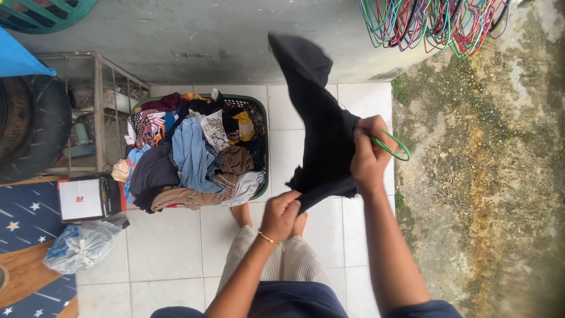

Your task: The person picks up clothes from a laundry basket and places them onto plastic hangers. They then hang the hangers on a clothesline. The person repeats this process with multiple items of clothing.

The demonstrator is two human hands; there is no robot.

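A black garment (321, 123) hangs in the air in front of me, above the white floor tiles. My right hand (369, 154) grips its upper edge together with a green wire hanger (395, 147). My left hand (281, 215) pinches the garment's lower hem. A gold bracelet sits on my left wrist. My bare feet and striped trousers show below the hands.
A dark green laundry basket (259, 112) heaped with mixed clothes stands to the left on the tiles. Several coloured wire hangers (432, 23) hang at top right. A tyre (32, 126), a metal frame, a box and a plastic bag (82, 244) lie at left. Rough mossy ground runs along the right.
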